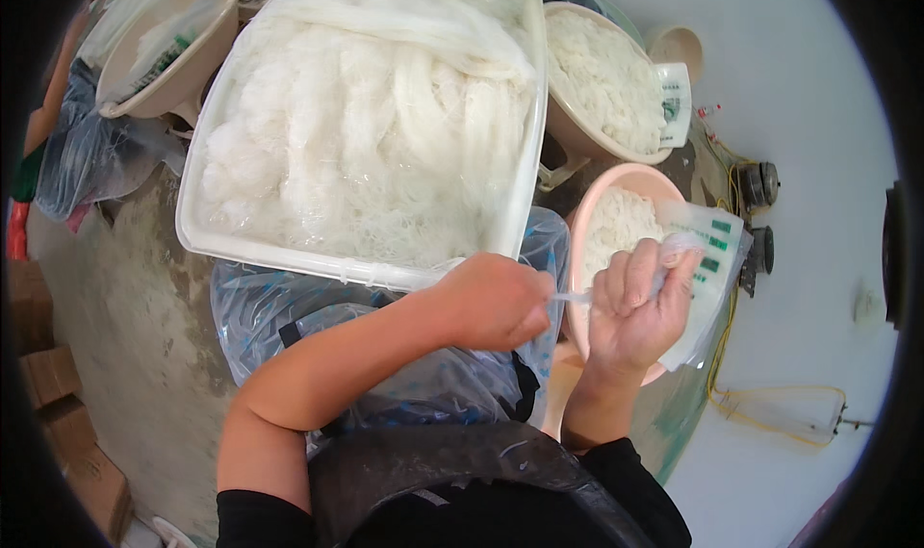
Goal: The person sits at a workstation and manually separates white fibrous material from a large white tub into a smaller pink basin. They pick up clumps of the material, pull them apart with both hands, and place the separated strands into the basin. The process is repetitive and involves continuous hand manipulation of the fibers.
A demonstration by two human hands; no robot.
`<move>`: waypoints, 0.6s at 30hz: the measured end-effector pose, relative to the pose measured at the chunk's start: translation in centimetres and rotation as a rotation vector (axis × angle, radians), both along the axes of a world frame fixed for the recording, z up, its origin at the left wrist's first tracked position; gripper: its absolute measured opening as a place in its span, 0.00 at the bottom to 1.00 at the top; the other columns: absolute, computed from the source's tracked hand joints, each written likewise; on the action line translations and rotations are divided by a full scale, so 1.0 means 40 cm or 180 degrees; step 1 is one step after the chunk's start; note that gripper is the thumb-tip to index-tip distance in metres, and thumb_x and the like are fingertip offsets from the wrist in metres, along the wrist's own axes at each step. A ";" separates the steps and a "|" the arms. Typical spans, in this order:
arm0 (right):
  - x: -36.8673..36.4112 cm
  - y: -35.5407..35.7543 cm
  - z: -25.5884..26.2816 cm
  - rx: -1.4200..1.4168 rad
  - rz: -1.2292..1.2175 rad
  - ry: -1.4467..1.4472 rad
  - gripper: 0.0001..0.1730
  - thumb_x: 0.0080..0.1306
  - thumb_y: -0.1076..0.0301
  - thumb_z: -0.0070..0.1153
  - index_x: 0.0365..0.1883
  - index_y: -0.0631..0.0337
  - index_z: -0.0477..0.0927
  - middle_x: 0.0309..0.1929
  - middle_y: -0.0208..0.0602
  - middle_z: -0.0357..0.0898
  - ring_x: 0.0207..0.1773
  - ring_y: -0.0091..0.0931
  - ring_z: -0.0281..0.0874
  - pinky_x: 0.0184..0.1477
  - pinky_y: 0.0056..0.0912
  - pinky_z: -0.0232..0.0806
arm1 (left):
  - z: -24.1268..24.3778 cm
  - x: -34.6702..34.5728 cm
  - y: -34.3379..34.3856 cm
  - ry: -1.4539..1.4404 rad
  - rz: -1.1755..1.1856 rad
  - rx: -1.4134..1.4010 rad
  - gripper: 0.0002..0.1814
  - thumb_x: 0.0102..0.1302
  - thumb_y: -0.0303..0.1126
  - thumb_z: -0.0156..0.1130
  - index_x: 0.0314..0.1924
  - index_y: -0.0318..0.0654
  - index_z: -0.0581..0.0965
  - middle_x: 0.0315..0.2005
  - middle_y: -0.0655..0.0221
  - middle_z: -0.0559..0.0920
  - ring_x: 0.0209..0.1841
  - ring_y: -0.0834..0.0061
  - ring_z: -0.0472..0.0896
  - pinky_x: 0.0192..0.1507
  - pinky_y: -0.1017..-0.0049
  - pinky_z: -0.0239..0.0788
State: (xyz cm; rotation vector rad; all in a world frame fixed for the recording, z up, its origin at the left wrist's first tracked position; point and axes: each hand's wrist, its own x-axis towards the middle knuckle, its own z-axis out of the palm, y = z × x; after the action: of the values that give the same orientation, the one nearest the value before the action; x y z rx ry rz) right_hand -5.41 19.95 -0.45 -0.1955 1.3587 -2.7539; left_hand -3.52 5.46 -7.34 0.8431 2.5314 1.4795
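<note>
A short bundle of wet, pale strands (572,297) stretches between my two hands beside the tub's front right corner. My left hand (498,302) is closed in a fist around its left end. The fingers of my right hand (639,302) curl around the other end, and a whitish clump (682,248) sticks out above them. In front of me stands a large white plastic tub (289,259), filled with long, glossy white strands (361,129) in water. Below my right hand is a pink basin (635,175) of whitish, matted material (617,223).
Printed plastic bags (715,259) hang over the pink basin's right edge. Another basin (559,108) of white material stands behind it. At upper left, a beige basin (173,93) holds a bag. Cardboard boxes (94,483) line the left; a yellow cable (722,346) runs along the wall.
</note>
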 end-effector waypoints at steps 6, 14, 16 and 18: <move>-0.102 0.234 -0.233 0.4776 -0.1825 0.0935 0.20 0.64 0.59 0.50 0.47 0.66 0.67 0.44 0.54 0.71 0.45 0.37 0.70 0.43 0.32 0.64 | -0.073 -0.022 0.049 0.0143 0.0323 0.1122 0.13 0.64 0.34 0.46 0.28 0.34 0.73 0.23 0.56 0.76 0.31 0.52 0.74 0.36 0.64 0.67; 0.028 -0.027 -0.057 0.2737 0.0830 0.1109 0.32 0.51 0.55 0.66 0.52 0.61 0.73 0.67 0.60 0.50 0.71 0.49 0.43 0.69 0.48 0.38 | 0.134 -0.012 -0.029 -0.2354 -0.2697 0.3562 0.13 0.69 0.37 0.46 0.40 0.38 0.75 0.25 0.68 0.77 0.30 0.72 0.76 0.35 0.72 0.68; 0.002 -0.026 -0.044 0.2197 0.0840 0.2081 0.27 0.53 0.52 0.64 0.46 0.61 0.77 0.65 0.59 0.54 0.71 0.50 0.45 0.70 0.50 0.36 | 0.135 -0.005 -0.079 -0.3166 -0.1742 0.5237 0.12 0.69 0.37 0.46 0.43 0.37 0.72 0.25 0.69 0.76 0.29 0.74 0.75 0.32 0.74 0.67; -0.007 -0.038 -0.041 0.2026 0.0815 0.2432 0.22 0.58 0.54 0.59 0.43 0.63 0.78 0.62 0.57 0.60 0.68 0.47 0.52 0.67 0.48 0.43 | 0.130 -0.008 -0.079 -0.3407 -0.0390 0.5549 0.13 0.69 0.37 0.47 0.46 0.37 0.70 0.26 0.70 0.75 0.28 0.75 0.74 0.29 0.76 0.67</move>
State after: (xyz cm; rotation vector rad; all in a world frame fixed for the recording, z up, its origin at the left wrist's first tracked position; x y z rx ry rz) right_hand -5.69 18.41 -2.08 -1.3434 2.0817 -1.9458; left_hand -3.85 2.29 -2.12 0.0067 0.1220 2.7001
